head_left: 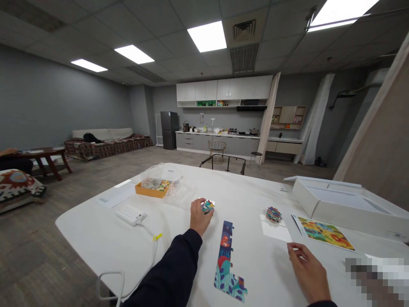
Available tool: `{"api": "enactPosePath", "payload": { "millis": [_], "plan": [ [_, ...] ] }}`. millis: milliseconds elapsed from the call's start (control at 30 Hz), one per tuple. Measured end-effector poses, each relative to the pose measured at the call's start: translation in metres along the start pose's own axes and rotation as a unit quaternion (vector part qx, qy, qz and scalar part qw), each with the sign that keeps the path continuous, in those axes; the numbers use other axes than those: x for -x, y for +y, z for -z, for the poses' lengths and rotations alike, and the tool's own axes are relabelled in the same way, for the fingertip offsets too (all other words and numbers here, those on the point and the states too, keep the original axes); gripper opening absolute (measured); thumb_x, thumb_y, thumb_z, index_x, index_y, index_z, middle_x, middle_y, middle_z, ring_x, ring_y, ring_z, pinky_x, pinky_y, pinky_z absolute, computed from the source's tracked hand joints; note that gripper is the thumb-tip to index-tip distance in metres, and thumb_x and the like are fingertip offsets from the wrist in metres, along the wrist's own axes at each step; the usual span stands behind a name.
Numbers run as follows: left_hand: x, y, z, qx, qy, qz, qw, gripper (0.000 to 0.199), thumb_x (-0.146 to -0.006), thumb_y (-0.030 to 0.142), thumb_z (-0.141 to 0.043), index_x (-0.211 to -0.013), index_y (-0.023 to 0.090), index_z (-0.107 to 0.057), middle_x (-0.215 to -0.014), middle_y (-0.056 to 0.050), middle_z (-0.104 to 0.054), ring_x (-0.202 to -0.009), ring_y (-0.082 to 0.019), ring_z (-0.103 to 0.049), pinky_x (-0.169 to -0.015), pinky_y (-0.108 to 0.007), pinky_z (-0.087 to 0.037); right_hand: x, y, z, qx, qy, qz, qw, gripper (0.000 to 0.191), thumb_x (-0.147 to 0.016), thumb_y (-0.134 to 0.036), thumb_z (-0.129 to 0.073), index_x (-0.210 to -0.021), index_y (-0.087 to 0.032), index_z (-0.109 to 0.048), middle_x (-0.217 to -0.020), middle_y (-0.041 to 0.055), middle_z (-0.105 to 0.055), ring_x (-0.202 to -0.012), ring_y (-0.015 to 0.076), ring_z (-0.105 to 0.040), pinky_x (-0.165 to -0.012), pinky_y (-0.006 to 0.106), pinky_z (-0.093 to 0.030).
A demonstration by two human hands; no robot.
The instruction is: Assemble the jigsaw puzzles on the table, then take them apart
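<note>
My left hand (200, 217) is closed around a small cluster of colourful jigsaw puzzle pieces (208, 207) at the table's middle. Its fingers partly cover them. A joined strip of puzzle (224, 251) lies between my hands, dark blue and red above, turning the corner at its leafy lower end. My right hand (308, 270) hovers at the lower right, fingers loosely bent, no piece visible in them. Beyond it, a heap of puzzle pieces (274, 214) sits at the edge of a white paper (276, 230). To the right lies a colourful picture sheet (327, 233).
An orange box (150, 193) with pieces and clear plastic wrap (179, 192) stands at the back left. Nearer are a white power adapter (129, 215) and its cable (155, 251). A large white box (348, 202) occupies the right side of the white table (249, 181).
</note>
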State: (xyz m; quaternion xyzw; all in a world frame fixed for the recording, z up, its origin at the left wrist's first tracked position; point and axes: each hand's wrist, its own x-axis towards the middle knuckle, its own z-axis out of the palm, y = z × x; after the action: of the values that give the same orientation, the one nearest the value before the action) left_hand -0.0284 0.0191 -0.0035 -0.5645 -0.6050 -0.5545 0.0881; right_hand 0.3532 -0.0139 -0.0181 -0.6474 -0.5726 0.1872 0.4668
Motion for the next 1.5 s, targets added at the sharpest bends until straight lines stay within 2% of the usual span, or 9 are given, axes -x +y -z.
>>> {"api": "enactPosePath", "payload": {
  "millis": [167, 333, 500, 633, 833, 1133, 1233, 1333, 1500],
  "plan": [
    [0.006, 0.0, -0.003, 0.03, -0.02, 0.008, 0.999, 0.036, -0.076, 0.013, -0.067, -0.107, 0.022, -0.053, -0.104, -0.006, -0.057, -0.099, -0.024, -0.06, -0.092, -0.041, -0.052, 0.012, -0.01, -0.004, -0.041, -0.031, 0.027, 0.998, 0.046, -0.078, -0.064, -0.058, -0.095, -0.022, -0.066, -0.067, 0.0003, -0.065, -0.057, 0.0186, -0.065, -0.052, 0.026, -0.045],
    [0.006, -0.012, 0.001, -0.079, -0.083, 0.054, 0.992, 0.032, -0.075, 0.017, -0.068, -0.106, 0.021, -0.059, -0.108, -0.01, -0.062, -0.108, -0.031, -0.056, -0.095, -0.049, -0.047, 0.02, -0.01, -0.011, -0.067, -0.051, 0.028, 0.996, 0.044, -0.08, -0.063, -0.06, -0.093, -0.022, -0.067, -0.066, -0.0008, -0.061, -0.056, 0.0165, -0.061, -0.05, 0.025, -0.043],
    [0.006, 0.008, 0.002, -0.08, -0.191, -0.097, 0.973, 0.054, -0.073, 0.009, -0.06, -0.124, 0.024, -0.059, -0.131, -0.01, -0.063, -0.141, -0.036, -0.04, -0.114, -0.057, -0.031, 0.021, -0.005, -0.014, -0.095, -0.055, 0.019, 0.994, 0.045, -0.08, -0.061, -0.062, -0.095, -0.02, -0.068, -0.068, -0.0014, -0.059, -0.054, 0.0146, -0.057, -0.052, 0.025, -0.044],
    [0.001, 0.009, -0.009, -0.067, -0.274, -0.173, 0.944, 0.066, -0.065, 0.001, -0.056, -0.125, 0.027, -0.06, -0.12, -0.008, -0.07, -0.146, -0.035, -0.037, -0.122, -0.064, -0.014, 0.022, -0.013, -0.012, -0.111, -0.053, 0.013, 0.992, 0.048, -0.079, -0.063, -0.063, -0.092, -0.018, -0.067, -0.065, -0.0015, -0.056, -0.054, 0.0156, -0.056, -0.053, 0.027, -0.044],
    [0.0, -0.008, -0.023, -0.048, -0.266, -0.148, 0.951, 0.044, -0.07, 0.007, -0.064, -0.109, 0.029, -0.062, -0.1, -0.004, -0.072, -0.126, -0.031, -0.055, -0.122, -0.061, -0.017, 0.024, -0.024, -0.01, -0.133, -0.039, 0.004, 0.99, 0.05, -0.076, -0.067, -0.064, -0.088, -0.018, -0.067, -0.063, -0.0015, -0.056, -0.054, 0.0169, -0.057, -0.056, 0.029, -0.047],
    [-0.003, -0.003, -0.025, -0.037, -0.266, -0.103, 0.958, 0.035, -0.072, 0.018, -0.071, -0.103, 0.025, -0.058, -0.097, -0.004, -0.069, -0.112, -0.03, -0.057, -0.116, -0.058, -0.026, 0.024, -0.021, -0.012, -0.137, -0.039, -0.006, 0.99, 0.052, -0.076, -0.068, -0.064, -0.089, -0.018, -0.068, -0.064, 0.0005, -0.058, -0.051, 0.0159, -0.055, -0.045, 0.026, -0.04],
    [-0.008, 0.015, -0.016, -0.025, -0.219, -0.117, 0.968, 0.031, -0.075, 0.021, -0.071, -0.103, 0.024, -0.058, -0.102, -0.006, -0.068, -0.11, -0.031, -0.057, -0.111, -0.055, -0.033, 0.023, -0.02, -0.012, -0.162, -0.038, -0.017, 0.986, 0.055, -0.075, -0.07, -0.066, -0.091, -0.018, -0.067, -0.062, -0.0017, -0.055, -0.047, 0.014, -0.051, -0.043, 0.026, -0.038],
    [0.001, 0.057, -0.004, 0.015, -0.163, -0.154, 0.974, 0.03, -0.079, 0.022, -0.068, -0.107, 0.023, -0.058, -0.108, -0.009, -0.067, -0.116, -0.031, -0.056, -0.112, -0.053, -0.034, 0.025, -0.03, -0.013, -0.223, -0.063, -0.023, 0.972, 0.057, -0.075, -0.069, -0.071, -0.099, -0.017, -0.067, -0.068, 0.0006, -0.06, -0.053, 0.016, -0.056, -0.045, 0.027, -0.043],
    [0.054, 0.138, 0.008, 0.1, -0.199, -0.138, 0.965, 0.031, -0.08, 0.026, -0.072, -0.107, 0.025, -0.057, -0.106, -0.01, -0.065, -0.113, -0.033, -0.058, -0.103, -0.052, -0.043, 0.044, -0.07, -0.031, -0.412, -0.209, -0.042, 0.886, 0.054, -0.08, -0.064, -0.075, -0.111, -0.021, -0.065, -0.106, 0.0128, -0.073, -0.096, 0.0285, -0.072, -0.074, 0.04, -0.06]
  ]
}}
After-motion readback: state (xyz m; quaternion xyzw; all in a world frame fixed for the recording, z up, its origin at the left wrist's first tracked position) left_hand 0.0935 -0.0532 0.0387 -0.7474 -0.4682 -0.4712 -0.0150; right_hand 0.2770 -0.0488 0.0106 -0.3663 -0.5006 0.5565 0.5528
